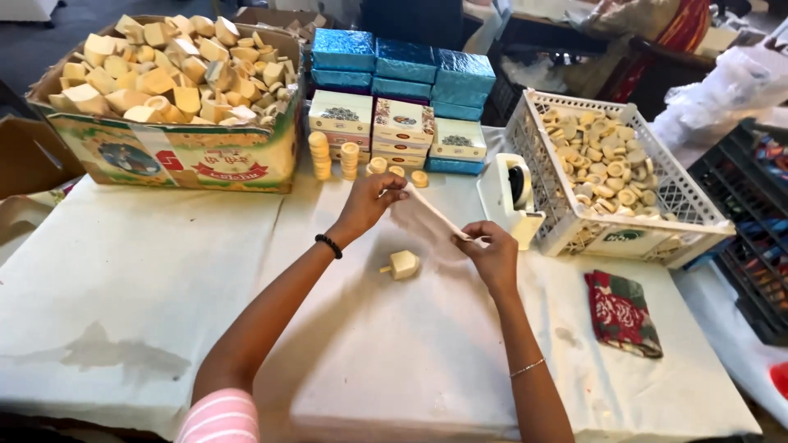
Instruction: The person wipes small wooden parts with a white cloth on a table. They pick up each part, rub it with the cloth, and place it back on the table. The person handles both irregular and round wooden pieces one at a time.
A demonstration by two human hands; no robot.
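A thin, pale sheet of wrapping film (423, 215) is held stretched between the two hands above the middle of the white-covered table (131, 271). Its far-left corner is pinched by the fingertips of the left hand (371, 199), and its near-right corner is pinched by the right hand (492, 254), so that the sheet is kept taut and open rather than crumpled; this is judged to be the reason for the diagonal spread of the hands. The film appears translucent and whitish, with one edge drawn into a straight, brighter line, and it sags slightly below that edge. Just near and left of the sheet, a small cream block with a short stub (400, 264) is lying on the cloth, apart from both hands. Supplies are set within reach along the far side: a cardboard box of cream chunks (172, 82) at far left, stacked blue and patterned boxes (398, 90) in the middle, short columns of round cream discs (332, 156) before them, a tape dispenser (510, 197) and a white crate of discs (611, 172) at right. A folded red-and-green cloth (621, 312) is lying at near right.
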